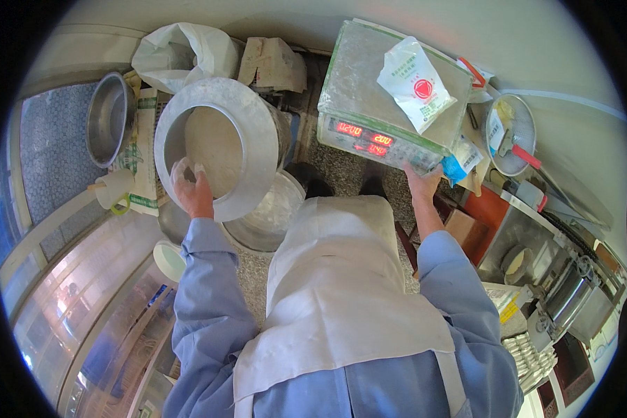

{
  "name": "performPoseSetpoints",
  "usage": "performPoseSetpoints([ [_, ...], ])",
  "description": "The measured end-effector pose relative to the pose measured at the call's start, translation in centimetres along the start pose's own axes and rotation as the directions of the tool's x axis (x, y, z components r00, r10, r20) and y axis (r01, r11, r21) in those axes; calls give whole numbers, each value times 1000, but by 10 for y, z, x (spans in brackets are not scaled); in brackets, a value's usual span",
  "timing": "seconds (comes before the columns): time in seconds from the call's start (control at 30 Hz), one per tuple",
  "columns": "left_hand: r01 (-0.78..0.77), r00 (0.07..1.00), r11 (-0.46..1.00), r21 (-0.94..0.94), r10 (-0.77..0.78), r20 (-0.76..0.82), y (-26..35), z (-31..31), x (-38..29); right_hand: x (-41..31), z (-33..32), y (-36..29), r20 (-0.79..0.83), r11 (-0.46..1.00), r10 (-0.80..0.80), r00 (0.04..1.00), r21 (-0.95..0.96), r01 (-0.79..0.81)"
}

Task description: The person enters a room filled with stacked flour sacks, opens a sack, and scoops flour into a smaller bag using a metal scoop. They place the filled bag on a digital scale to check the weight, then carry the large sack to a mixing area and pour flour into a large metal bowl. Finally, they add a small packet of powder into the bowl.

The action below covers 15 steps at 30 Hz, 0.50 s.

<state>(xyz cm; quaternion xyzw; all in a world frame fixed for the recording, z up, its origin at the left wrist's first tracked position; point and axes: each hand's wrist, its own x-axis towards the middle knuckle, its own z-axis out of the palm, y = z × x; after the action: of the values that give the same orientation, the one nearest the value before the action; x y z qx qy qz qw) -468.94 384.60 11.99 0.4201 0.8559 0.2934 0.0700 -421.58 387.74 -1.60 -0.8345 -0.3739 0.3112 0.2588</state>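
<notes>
My left hand [192,189], dusted with pale powder, is over the near inner side of a large round metal container [251,125] with a wide rim. Pale flour-like powder [211,143] lies inside it. The thumb and fingers curl towards each other; whether they pinch anything cannot be told. My right hand [423,180] touches the front right corner of a digital weighing scale [392,89] with lit red digits. A white printed plastic bag [418,86] lies on the scale's flat top. A small blue and white packet [462,159] is just right of my right hand.
A metal basin [109,120] stands at the left beside a carton. Behind the container are a white sack [188,57] and a cardboard box [273,65]. A round metal lid or pan [271,214] is below its rim. A sieve [511,136] and a roller machine [567,298] are at the right.
</notes>
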Motion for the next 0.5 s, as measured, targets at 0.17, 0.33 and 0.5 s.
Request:
performPoseSetpoints([
  [0.17,25,1000,1000,-1,-25,0,6,7,0,2,-22,7,-95,997,10,995,-77,-18],
  [0.33,-28,999,996,89,30,-28,3,16,3,13,-49,-14,38,953,-144,989,275,128],
  [0.5,-101,994,981,168,107,-27,7,18,13,23,-68,-65,-142,931,-363,921,-8,366],
])
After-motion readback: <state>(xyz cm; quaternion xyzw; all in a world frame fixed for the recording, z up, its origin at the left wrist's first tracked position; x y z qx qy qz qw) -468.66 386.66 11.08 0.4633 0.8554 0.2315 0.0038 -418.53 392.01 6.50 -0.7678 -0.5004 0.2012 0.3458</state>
